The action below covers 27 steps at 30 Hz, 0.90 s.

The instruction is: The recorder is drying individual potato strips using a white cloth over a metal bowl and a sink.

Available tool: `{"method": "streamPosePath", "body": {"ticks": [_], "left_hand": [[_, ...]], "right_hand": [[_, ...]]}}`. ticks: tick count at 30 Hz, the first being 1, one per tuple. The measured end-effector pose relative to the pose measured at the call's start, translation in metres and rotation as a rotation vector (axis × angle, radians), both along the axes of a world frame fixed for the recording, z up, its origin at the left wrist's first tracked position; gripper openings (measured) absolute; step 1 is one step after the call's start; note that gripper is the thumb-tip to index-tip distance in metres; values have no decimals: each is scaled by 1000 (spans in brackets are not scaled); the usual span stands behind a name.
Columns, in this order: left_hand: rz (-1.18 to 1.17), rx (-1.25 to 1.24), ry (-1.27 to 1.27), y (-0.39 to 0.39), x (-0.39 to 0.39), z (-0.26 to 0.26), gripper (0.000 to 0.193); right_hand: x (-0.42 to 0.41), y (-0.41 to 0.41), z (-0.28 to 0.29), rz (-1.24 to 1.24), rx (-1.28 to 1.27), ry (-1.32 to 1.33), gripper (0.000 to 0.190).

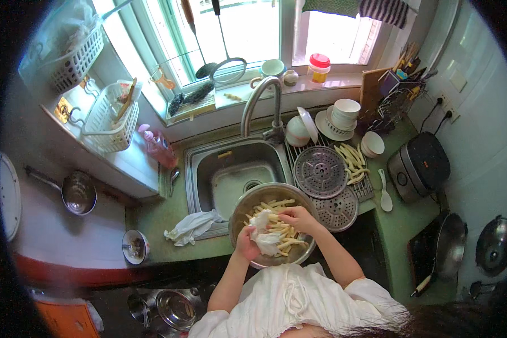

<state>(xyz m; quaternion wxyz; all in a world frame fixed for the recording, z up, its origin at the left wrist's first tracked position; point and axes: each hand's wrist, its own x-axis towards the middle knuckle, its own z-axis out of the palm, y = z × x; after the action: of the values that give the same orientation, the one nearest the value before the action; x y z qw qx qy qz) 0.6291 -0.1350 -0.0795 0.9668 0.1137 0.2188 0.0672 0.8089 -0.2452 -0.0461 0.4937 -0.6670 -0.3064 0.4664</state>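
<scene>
A stainless steel basin (236, 207) rests over the sink's front right edge. Inside lie many pale yellow stick-like food pieces (293, 243), whose exact kind I cannot tell. My left hand (248, 244), at the basin's left side, holds a crumpled white sheet (267, 243) that looks like tissue or paper towel. Over the middle of the basin, my right hand (300, 219) pinches a pale yellow piece (273, 217) against the upper part of that sheet. Some of the food is hidden behind my hands and the sheet.
Behind the basin is a sink (232, 169) with a curved faucet (247, 107). A limp white cloth (192, 228) lies front left. Perforated steamer plates (321, 171), greenish-yellow pods (350, 158) and stacked bowls (344, 112) crowd the right, near a black cooker (420, 164) and a white rice paddle (384, 194).
</scene>
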Motion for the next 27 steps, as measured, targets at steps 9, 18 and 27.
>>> {"method": "streamPosePath", "body": {"ticks": [9,18,27], "left_hand": [[191,72,26,8,-15,4,43],[224,113,75,3,-10,1,38],[304,109,79,0,-2,12,39]], "right_hand": [[98,-58,-87,-835,-282,-398,45],[153,-43,-135,-1199,-354,294,45],[140,-56,-99,-1093,-30,383,22]]}}
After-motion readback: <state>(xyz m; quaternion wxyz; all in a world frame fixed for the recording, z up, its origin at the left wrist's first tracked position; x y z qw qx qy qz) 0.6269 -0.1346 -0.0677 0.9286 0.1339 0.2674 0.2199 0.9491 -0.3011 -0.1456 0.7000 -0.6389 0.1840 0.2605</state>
